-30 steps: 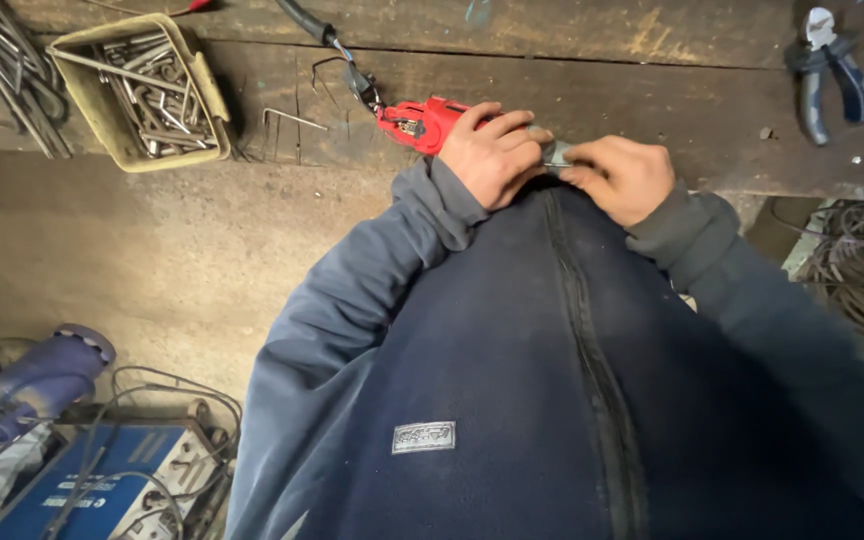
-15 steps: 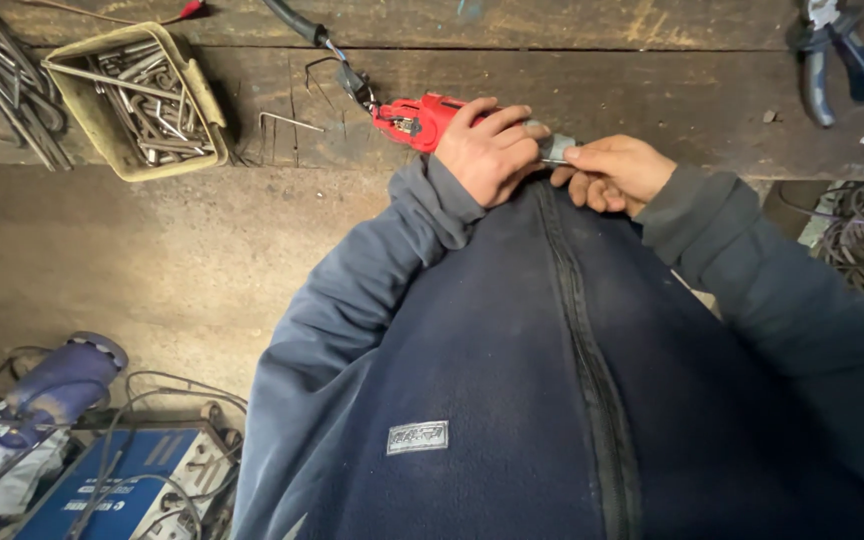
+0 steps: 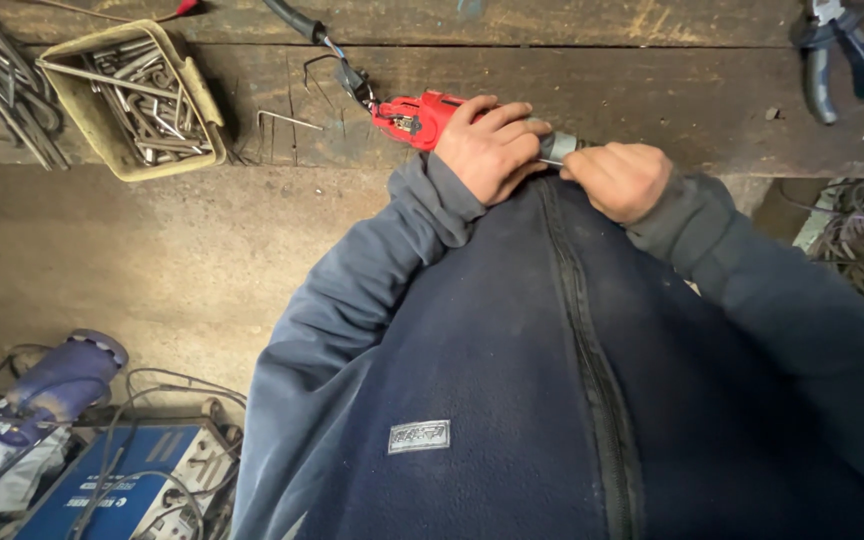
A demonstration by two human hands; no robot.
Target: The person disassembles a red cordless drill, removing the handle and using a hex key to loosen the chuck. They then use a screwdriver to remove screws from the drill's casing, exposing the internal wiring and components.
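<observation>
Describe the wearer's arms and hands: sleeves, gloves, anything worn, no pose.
Both arms are covered by long sleeves of a dark navy fleece jacket with a black front zip and a small grey rectangular chest patch. The sleeves end in soft, bunched cuffs at the wrists. The left hand and right hand are bare: no gloves, rings or watch visible.

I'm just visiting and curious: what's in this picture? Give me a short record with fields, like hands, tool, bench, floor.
left hand: wrapped around the red tool, closed on it
right hand: gripping the grey metal end of the same tool
red tool: lies at the bench edge, black cable attached
wooden bench: holds a yellow tray of bent metal rods, and blue-handled pliers
floor: blue machine with cables, lower left
clothing: dark blue zip jacket
</observation>
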